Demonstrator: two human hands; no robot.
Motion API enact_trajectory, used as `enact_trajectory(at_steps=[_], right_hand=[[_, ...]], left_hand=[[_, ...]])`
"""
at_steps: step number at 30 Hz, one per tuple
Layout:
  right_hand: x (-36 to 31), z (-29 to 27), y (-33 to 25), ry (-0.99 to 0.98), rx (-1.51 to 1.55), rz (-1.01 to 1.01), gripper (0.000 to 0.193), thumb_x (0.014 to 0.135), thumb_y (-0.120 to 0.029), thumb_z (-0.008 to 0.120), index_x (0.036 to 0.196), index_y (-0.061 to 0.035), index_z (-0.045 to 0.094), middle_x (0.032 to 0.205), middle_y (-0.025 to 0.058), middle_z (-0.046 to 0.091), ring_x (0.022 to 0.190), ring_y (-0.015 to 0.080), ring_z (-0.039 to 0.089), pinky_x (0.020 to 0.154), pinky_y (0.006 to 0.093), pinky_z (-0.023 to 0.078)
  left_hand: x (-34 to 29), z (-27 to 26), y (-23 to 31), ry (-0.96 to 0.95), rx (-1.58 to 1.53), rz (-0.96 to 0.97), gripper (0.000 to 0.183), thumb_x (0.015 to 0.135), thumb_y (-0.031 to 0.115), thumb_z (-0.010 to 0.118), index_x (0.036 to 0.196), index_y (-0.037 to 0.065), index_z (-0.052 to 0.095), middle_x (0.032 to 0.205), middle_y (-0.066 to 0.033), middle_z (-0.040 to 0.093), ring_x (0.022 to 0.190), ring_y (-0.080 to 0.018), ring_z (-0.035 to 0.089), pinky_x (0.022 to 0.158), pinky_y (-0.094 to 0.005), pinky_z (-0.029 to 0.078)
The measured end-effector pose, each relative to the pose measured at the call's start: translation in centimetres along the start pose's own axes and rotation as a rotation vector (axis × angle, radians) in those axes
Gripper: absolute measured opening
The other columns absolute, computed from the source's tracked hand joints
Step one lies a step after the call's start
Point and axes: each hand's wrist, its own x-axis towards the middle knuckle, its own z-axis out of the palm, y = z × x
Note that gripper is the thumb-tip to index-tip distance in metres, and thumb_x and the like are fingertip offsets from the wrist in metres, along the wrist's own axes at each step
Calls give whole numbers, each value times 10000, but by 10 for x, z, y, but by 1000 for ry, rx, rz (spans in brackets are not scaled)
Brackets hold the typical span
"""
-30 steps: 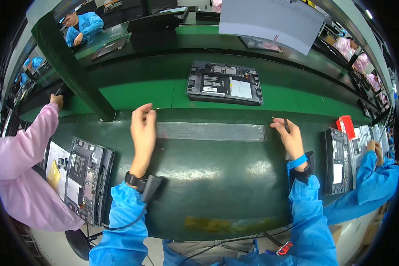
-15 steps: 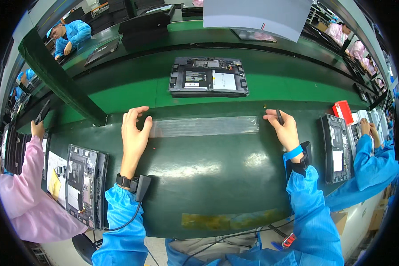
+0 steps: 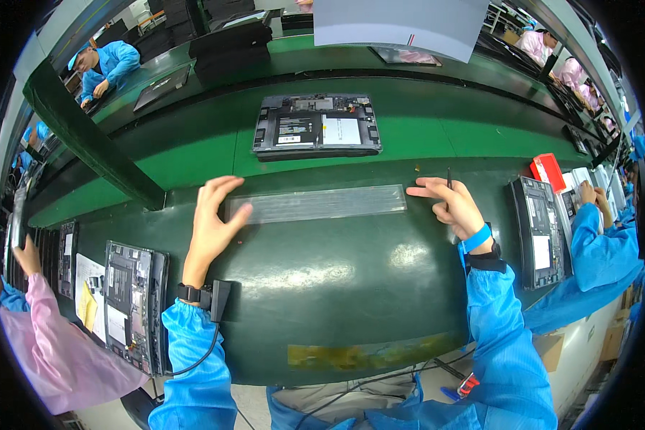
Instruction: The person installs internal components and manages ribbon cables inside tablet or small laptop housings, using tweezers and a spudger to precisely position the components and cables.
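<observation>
A long clear strip of plastic (image 3: pixel 319 205), perhaps several layers, lies crosswise on the dark green bench mat. At its left end is my left hand (image 3: pixel 213 223), fingers apart and thumb toward the strip, with nothing held. By the right end, my right hand (image 3: pixel 455 206) stretches its fingertips toward the strip's edge while other fingers curl in. A slim dark tool (image 3: pixel 448 175) pokes up from this hand; its kind and most of its length are hidden. Behind the strip lies an opened flat electronic device (image 3: pixel 317 127) with a battery and circuit board showing.
Stacked opened devices stand at left (image 3: pixel 132 304) and right (image 3: pixel 541 233), the right one beside a red box (image 3: pixel 548 172). A green post (image 3: pixel 93 136) rises at back left. A cable hangs from my left wrist. Co-workers in pink (image 3: pixel 64 344) and blue (image 3: pixel 602 244) sit on either side.
The view has shifted slightly. My right hand has turned, its fingers now reaching closer to the strip's right end. The pink-sleeved person at left has moved an arm lower and further left.
</observation>
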Motion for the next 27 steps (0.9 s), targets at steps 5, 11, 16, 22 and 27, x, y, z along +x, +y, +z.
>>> enact_trajectory(at_steps=[5,11,16,22,27], right_hand=[[3,-5,3,-66,38,25,456,1018,-178,541,1397,75,536,1337,222,700,471,27,278,428,222,232],[-2,-14,0,-44,22,16,466,1033,-204,556,1405,75,530,1329,230,701,470,23,279,422,222,222],[2,-17,1,-66,14,17,460,1031,-205,558,1400,70,549,1320,213,711,466,25,283,419,227,222],[11,-24,12,-110,39,-1,412,1033,-175,574,1359,76,587,1300,200,723,519,57,454,466,230,334],[5,-7,19,128,-779,-532,607,877,-220,798,1428,-67,596,1348,116,699,1152,277,713,971,374,556]], left_hand=[[-3,-6,-12,293,-556,-668,388,1046,283,586,1305,5,665,1290,-124,673,1113,-228,655,948,-362,552],[5,2,-1,268,-822,-658,376,1046,226,557,1287,-54,628,1333,-197,645,1172,-310,675,1028,-423,559],[1,1,-2,324,-856,-663,391,1039,249,569,1287,-49,623,1327,-200,645,1163,-316,681,1013,-430,568],[8,-8,24,185,-876,-740,358,1039,248,577,1249,-35,644,1262,-186,679,1090,-258,694,878,-400,615],[10,-11,26,-6,33,-92,626,732,169,799,1342,128,664,1362,-96,571,1287,-323,464,1137,-467,361]])
